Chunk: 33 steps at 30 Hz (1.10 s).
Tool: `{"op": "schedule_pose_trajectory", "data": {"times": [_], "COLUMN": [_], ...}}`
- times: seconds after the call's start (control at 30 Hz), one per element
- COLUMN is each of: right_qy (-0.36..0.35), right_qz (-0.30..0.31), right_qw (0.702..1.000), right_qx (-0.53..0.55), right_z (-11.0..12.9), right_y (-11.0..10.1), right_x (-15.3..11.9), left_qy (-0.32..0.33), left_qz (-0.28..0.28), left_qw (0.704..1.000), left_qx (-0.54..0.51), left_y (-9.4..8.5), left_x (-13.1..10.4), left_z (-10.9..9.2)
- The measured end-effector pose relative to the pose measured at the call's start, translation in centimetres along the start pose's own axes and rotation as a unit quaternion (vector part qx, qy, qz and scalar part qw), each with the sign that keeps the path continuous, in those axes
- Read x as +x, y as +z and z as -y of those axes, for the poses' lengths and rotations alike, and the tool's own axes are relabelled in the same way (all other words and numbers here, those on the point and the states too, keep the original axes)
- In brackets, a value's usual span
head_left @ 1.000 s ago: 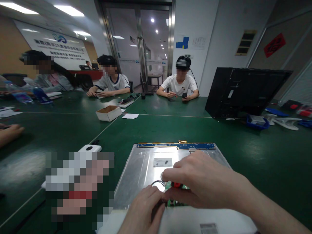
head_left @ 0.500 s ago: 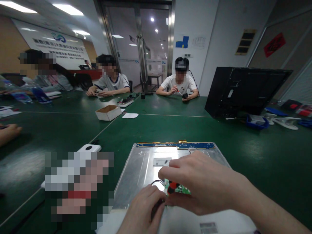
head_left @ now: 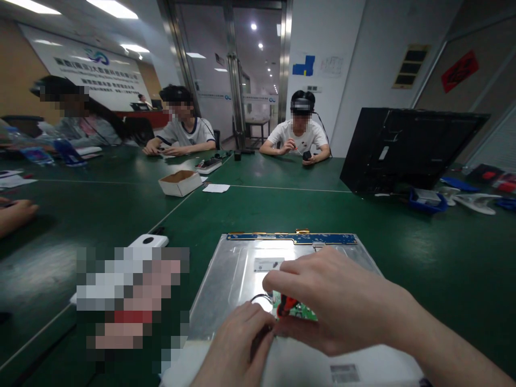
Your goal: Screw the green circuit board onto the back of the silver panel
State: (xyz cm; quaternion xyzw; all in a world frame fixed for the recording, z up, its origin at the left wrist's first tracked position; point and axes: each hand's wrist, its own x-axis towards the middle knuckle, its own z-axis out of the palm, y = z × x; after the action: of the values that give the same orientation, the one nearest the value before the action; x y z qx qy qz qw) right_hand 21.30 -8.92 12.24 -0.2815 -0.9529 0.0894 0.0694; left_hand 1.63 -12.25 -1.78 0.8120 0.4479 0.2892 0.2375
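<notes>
A metal-backed display panel (head_left: 213, 279) lies in front of me, with a blue circuit strip (head_left: 266, 237) along its far edge. My right hand (head_left: 330, 301) is over it, thumb and fingers closed round a red and black screwdriver (head_left: 285, 305) whose tip is hidden. Beneath that hand a green circuit board (head_left: 308, 312) shows in part. At the board's left edge my left hand (head_left: 245, 333) has its fingertips pinched together; whatever is between them is hidden. A dark wire (head_left: 260, 296) loops just beyond the left fingers.
Left of the panel lies a white device (head_left: 149, 242), partly blurred out. Farther off are a white open box (head_left: 180, 184) and a paper slip (head_left: 216, 188). A black monitor (head_left: 411, 150) stands at right beside a blue tray (head_left: 427, 201). Several people sit round the green table (head_left: 314, 212).
The red and black screwdriver handle has turned between my right fingers, showing a different side. Both hands stay in nearly the same place. The view has shifted slightly.
</notes>
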Motion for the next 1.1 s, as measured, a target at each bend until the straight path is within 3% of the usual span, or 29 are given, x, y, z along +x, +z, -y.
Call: {"op": "schedule_pose_trajectory", "data": {"times": [1.1], "right_qy": [0.036], "right_qz": [0.001], "right_qw": [0.999], "right_qx": [-0.012], "right_z": [-0.1], "right_y": [-0.12], "right_x": [0.21], "left_qy": [-0.001], "left_qz": [0.018], "left_qw": [1.0], "left_qx": [-0.005], "left_y": [0.06], "left_x": [0.03], "left_z": [0.16]}}
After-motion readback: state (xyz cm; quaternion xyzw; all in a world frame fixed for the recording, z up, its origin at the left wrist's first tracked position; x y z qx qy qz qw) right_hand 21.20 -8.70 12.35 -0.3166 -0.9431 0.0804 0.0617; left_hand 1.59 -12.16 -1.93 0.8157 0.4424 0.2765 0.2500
